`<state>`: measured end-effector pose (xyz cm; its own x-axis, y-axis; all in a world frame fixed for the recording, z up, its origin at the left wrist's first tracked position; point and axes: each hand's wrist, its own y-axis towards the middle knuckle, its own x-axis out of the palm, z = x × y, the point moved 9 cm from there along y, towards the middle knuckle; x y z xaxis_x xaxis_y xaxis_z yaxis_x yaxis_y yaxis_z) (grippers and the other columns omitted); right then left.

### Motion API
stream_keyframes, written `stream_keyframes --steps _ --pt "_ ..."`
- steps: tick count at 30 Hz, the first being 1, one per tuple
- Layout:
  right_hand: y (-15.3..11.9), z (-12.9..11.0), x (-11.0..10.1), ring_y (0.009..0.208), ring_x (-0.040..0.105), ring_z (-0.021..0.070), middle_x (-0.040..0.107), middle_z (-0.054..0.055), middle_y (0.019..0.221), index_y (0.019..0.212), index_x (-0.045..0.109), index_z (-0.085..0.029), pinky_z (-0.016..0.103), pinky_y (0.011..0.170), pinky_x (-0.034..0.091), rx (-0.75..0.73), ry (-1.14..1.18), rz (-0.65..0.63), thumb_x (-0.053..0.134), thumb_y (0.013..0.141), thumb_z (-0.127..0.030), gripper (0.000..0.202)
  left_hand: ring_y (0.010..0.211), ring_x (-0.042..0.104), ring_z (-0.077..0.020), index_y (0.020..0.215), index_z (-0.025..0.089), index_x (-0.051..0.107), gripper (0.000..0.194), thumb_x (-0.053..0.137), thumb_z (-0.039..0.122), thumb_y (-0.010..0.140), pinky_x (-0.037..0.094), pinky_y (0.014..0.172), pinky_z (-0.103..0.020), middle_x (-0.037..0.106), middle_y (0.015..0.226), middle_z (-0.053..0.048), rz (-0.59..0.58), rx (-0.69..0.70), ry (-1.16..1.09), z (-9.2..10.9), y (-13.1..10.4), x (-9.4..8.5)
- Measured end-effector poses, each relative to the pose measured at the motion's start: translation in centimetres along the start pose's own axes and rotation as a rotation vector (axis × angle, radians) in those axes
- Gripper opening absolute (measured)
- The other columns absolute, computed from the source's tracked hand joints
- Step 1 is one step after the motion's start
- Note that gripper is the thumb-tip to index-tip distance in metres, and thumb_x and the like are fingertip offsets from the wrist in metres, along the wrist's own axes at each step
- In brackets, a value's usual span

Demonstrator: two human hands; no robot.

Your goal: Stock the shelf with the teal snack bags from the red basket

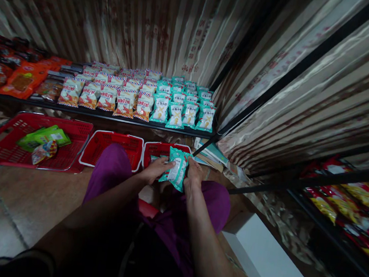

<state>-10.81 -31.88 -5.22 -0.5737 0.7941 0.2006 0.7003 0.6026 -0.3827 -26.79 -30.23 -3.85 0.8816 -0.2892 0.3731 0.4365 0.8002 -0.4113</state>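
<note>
In the head view, both bare hands meet on one teal packet, out in front of the body and between the raised purple knees. The left hand is clamped on the packet's left side, its thumb reaching over the front; the right hand is closed at the opposite edge, with its fingers partly hidden. The packet stands somewhat tilted, a pale printed label toward the camera.

Just beyond the grip sits a small red basket, partly covered by the hands, with some teal packaging inside. Left of the grip, beside that basket, is a white-rimmed basket, part of it hidden by the left knee. Farther left, a large red basket holds green packets and a multicoloured packet.

Beyond the baskets, a black shelf carries upright rows: teal-and-white packets nearest the grip, then white-and-orange packets to their left, and orange and dark packets at the far left. A striped curtain hangs behind. Right of the grip and nearer the body lies a white box; well to the right, red-and-yellow packets fill another shelf.
</note>
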Motion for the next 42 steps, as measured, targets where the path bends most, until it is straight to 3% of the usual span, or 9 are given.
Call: stream_keyframes --steps 6,13,22,27,31,42 --pt "-0.4 0.5 0.6 0.049 0.057 0.0101 0.065 -0.004 0.056 0.072 0.065 -0.016 0.022 0.049 0.047 0.014 -0.011 -0.080 0.079 0.056 -0.042 0.033 0.068 0.063 -0.0162 0.089 0.013 0.067 0.036 0.077 0.036 0.064 0.049 0.066 -0.027 0.070 0.078 -0.006 0.116 0.122 -0.079 -0.4 0.4 -0.9" --pt "-2.7 1.1 1.6 0.082 0.067 0.0163 0.073 0.003 0.092 0.100 0.068 -0.020 0.026 0.072 0.053 -0.057 -0.190 -0.344 0.076 0.060 -0.049 0.050 0.070 0.063 -0.0154 0.090 0.014 0.067 0.035 0.075 0.039 0.065 0.049 0.067 -0.027 0.070 0.084 -0.005 0.226 0.179 -0.125 0.7 1.3 -2.7" --pt "-4.3 2.5 2.2 0.076 0.066 0.0152 0.070 0.002 0.093 0.108 0.063 -0.023 0.028 0.067 0.054 0.109 -0.154 -0.465 0.082 0.053 -0.037 0.060 0.059 0.061 -0.0130 0.086 0.014 0.065 0.038 0.074 0.044 0.065 0.047 0.057 -0.024 0.068 0.072 -0.004 0.347 0.185 -0.184 0.4 2.4 -4.6" --pt "-4.7 2.8 2.5 0.071 0.063 0.0116 0.069 -0.001 0.085 0.099 0.067 -0.021 0.026 0.071 0.053 0.090 -0.111 -0.495 0.082 0.052 -0.032 0.051 0.056 0.060 -0.0135 0.080 0.013 0.064 0.038 0.074 0.046 0.065 0.047 0.055 -0.024 0.066 0.066 -0.004 0.341 0.171 -0.197 0.4 2.9 -4.6" --pt "-4.7 2.6 2.7 0.066 0.061 0.0104 0.069 -0.004 0.077 0.102 0.065 -0.021 0.024 0.066 0.052 0.072 -0.125 -0.519 0.082 0.051 -0.027 0.055 0.053 0.060 -0.0136 0.078 0.012 0.062 0.037 0.072 0.046 0.067 0.048 0.054 -0.025 0.065 0.062 -0.003 0.341 0.146 -0.194 0.4 3.0 -4.6" --pt "-4.7 2.6 2.4 0.079 0.063 0.0136 0.070 0.001 0.095 0.119 0.057 -0.022 0.030 0.079 0.052 0.004 -0.209 -0.607 0.074 0.060 -0.027 0.062 0.056 0.059 -0.0120 0.084 0.012 0.061 0.034 0.069 0.042 0.072 0.049 0.057 -0.024 0.064 0.066 -0.003 0.318 0.120 -0.137 -0.1 3.1 -4.6"
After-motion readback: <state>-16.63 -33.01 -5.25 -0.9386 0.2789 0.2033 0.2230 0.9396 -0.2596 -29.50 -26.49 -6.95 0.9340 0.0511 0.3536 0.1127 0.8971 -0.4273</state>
